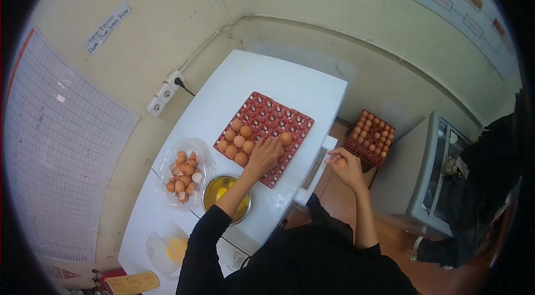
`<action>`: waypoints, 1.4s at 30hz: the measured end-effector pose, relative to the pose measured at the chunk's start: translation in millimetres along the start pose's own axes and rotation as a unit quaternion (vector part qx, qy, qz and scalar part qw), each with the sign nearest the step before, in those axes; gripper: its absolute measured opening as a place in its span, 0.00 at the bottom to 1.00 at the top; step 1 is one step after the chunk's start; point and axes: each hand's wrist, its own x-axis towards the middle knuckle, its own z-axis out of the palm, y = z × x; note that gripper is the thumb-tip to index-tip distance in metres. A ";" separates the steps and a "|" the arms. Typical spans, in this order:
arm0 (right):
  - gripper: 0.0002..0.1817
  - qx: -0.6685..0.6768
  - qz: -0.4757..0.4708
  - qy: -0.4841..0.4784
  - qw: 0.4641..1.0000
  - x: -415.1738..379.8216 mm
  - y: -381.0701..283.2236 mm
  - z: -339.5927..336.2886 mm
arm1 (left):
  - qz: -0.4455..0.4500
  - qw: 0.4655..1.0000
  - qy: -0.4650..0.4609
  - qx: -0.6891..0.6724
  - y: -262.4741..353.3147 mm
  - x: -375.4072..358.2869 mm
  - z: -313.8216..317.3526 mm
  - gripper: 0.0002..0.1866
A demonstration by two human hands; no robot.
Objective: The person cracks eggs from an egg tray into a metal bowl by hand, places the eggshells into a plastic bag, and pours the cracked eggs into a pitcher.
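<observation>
A red egg tray [304, 122] lies on the white top, with several brown eggs [239, 141] grouped at its left side and one egg [286, 139] apart from them. My left hand [266, 155] reaches down into the tray between these, its fingers curled; whatever lies under them is hidden. Off the edge of the white top, my right hand [346, 168] is closed around a brown egg [340, 162]. Below my left forearm stands a metal bowl [249, 206] holding yolks and clear egg white. Left of it, a clear plastic bag [207, 156] contains cracked eggshells [186, 171].
On the floor at right sits a stack of trays [362, 153] with more eggs. A glass-topped cabinet [409, 172] stands beyond my right arm. A clear pitcher [157, 250] with yellow contents and a yellow roll [132, 283] are at lower left. A plug [179, 81] sits in the wall socket.
</observation>
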 end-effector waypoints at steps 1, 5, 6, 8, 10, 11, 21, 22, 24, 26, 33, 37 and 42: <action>0.15 0.000 0.000 0.001 1.000 -0.3 -1.1 1.0 | 0.001 1.000 0.000 0.000 0.9 1.3 -12.1 0.18; 0.13 -0.003 0.046 -0.047 0.998 0.6 -9.3 18.2 | -0.218 0.934 0.078 -0.272 5.3 -9.7 -45.8 0.24; 0.14 0.016 0.053 -0.056 0.997 -0.1 -7.9 26.6 | -0.313 0.851 0.147 -0.394 4.9 -17.9 -48.6 0.26; 0.12 0.107 0.043 -0.110 0.987 -1.4 15.3 54.9 | -0.369 0.795 0.128 -0.465 -3.7 -42.7 -49.8 0.22; 0.11 0.225 0.097 -0.205 0.948 -4.3 10.0 77.8 | -0.411 0.587 0.174 -0.676 -2.7 -70.6 -58.9 0.15; 0.13 0.228 0.111 -0.270 0.929 -4.2 7.0 88.6 | -0.402 0.566 0.162 -0.701 -5.0 -89.7 -54.7 0.17; 0.23 0.110 -0.236 -0.339 0.904 -14.4 -136.1 176.0 | -0.436 0.345 0.236 -0.797 25.6 -190.1 -100.2 0.25; 0.23 0.110 -0.238 -0.347 0.900 -17.6 -156.3 174.0 | -0.441 0.330 0.230 -0.803 28.2 -196.4 -101.4 0.25; 0.25 0.130 -0.360 -0.272 0.883 -27.7 -191.7 169.5 | -0.459 0.292 0.244 -0.803 32.7 -206.2 -97.7 0.24; 0.25 0.134 -0.401 -0.246 0.872 -39.2 -202.8 172.3 | -0.497 0.257 0.257 -0.788 35.9 -212.4 -98.3 0.22; 0.26 0.027 -0.445 -0.305 0.841 -63.3 -159.4 206.7 | -0.475 0.294 0.276 -0.782 35.8 -227.0 -79.0 0.20; 0.23 0.115 -0.422 -0.237 0.868 -52.6 -171.2 202.7 | -0.499 0.234 0.274 -0.788 35.4 -218.9 -90.9 0.20; 0.20 0.186 -0.047 -0.414 0.890 -31.2 -141.8 211.6 | -0.492 0.247 0.257 -0.794 29.1 -216.6 -99.7 0.21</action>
